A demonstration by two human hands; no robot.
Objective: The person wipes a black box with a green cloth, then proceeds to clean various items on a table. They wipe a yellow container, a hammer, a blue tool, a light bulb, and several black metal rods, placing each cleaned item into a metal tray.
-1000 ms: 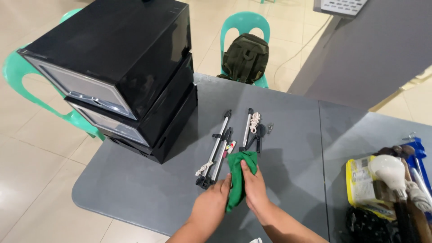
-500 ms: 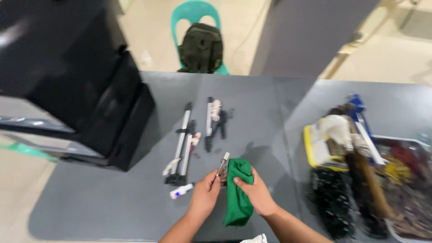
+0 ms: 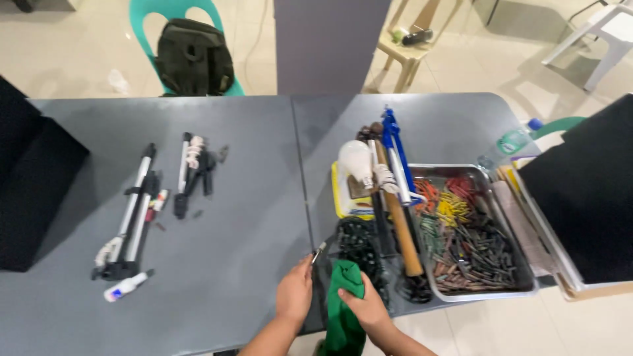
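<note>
At the near edge of the grey table (image 3: 217, 264), just where its two halves meet, the left hand (image 3: 295, 293) pinches a small metal tool (image 3: 318, 252) by its lower end, so that the slim tip sticks up and away from the palm and stays free to be got at. The right hand (image 3: 361, 304) is closed around a green cloth (image 3: 343, 310), bunched at the top under the fingers while the rest hangs down over the table's edge; the bunched part sits just beside the tool, which suits a wiping grip, though whether cloth and tool touch cannot be told. Toward the left end of the table lie two folded tripods (image 3: 132, 211), side by side and apart from everything else, with a small white tube (image 3: 127, 285) near the foot of the longer one; they read as things laid out in a row. On the right half, tools are heaped rather than laid out: a hammer (image 3: 397, 224) with a wooden handle rests across a black pile (image 3: 359, 247), a blue tool (image 3: 394, 148) and a white bulb (image 3: 356, 161) lie beyond it, and a metal tray (image 3: 508, 290) holds sorted-looking clumps of red, yellow and dark small parts. A black box (image 3: 583, 191) stands at the table's right edge, another dark one at the left. Behind the far edge, a bag (image 3: 194, 59) sits on a green chair (image 3: 148, 10).
</note>
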